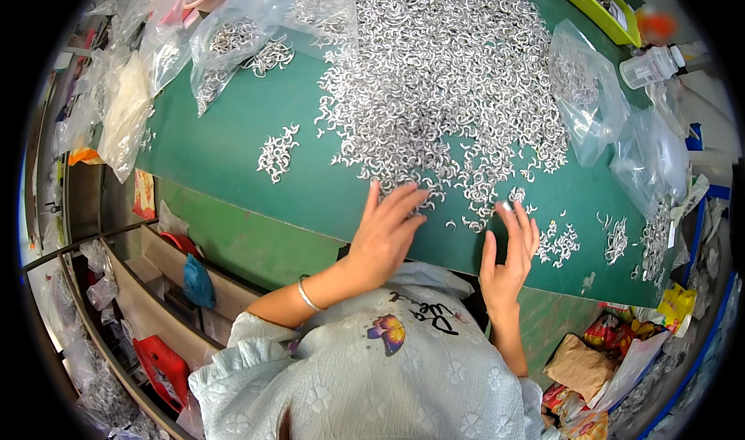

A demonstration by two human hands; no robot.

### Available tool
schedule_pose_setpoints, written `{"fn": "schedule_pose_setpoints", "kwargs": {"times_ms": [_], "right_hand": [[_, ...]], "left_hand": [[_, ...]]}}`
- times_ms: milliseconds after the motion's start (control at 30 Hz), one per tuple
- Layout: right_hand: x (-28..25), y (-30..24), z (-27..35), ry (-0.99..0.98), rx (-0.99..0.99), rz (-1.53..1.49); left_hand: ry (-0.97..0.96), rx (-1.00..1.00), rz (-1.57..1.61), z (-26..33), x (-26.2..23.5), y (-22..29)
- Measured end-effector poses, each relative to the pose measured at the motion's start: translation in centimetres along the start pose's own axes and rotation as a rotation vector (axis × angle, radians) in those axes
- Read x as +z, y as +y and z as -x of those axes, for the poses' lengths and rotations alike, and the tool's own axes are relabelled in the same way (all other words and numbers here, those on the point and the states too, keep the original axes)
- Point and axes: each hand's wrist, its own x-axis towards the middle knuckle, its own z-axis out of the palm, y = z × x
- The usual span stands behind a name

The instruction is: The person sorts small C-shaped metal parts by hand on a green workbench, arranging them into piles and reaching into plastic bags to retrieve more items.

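A large heap of small curved silver metal pieces (442, 75) covers the middle of a green mat (233, 145). My left hand (388, 226) lies flat with fingers spread at the heap's near edge, its fingertips touching the loose pieces. My right hand (508, 250) is beside it to the right, palm turned inward, fingers up, with one small silver piece at its fingertips. A little cluster of pieces (277, 154) lies apart to the left. More small clusters (560, 242) lie right of my right hand.
Clear plastic bags of metal pieces (240, 48) lie at the back left, and others (590, 91) at the right. A white plastic bottle (652, 64) and a yellow-green tray (597, 5) stand at the back right. Shelves with a red object (163, 366) sit lower left.
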Motion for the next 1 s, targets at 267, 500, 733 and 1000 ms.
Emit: {"fn": "schedule_pose_setpoints", "kwargs": {"times_ms": [267, 500, 733, 1000], "right_hand": [[0.5, -0.7, -0.5, -0.168, -0.076, -0.113], [-0.4, -0.3, 0.3, -0.278, -0.182, -0.23], [-0.1, 0.3, 0.0, -0.093, -0.043, -0.078], [0.0, 0.2, -1.7, -0.07, -0.006, -0.06]], "left_hand": [[-0.052, -0.04, -0.015, -1.6, 1.0, 0.9], [0.122, -0.084, -0.122, -2.6, 0.3, -1.3], [-0.057, 0.076, 0.085, -2.2, 2.2, 1.1], [-0.075, 0.103, 0.026, -1.9, 1.4, 0.5]]}}
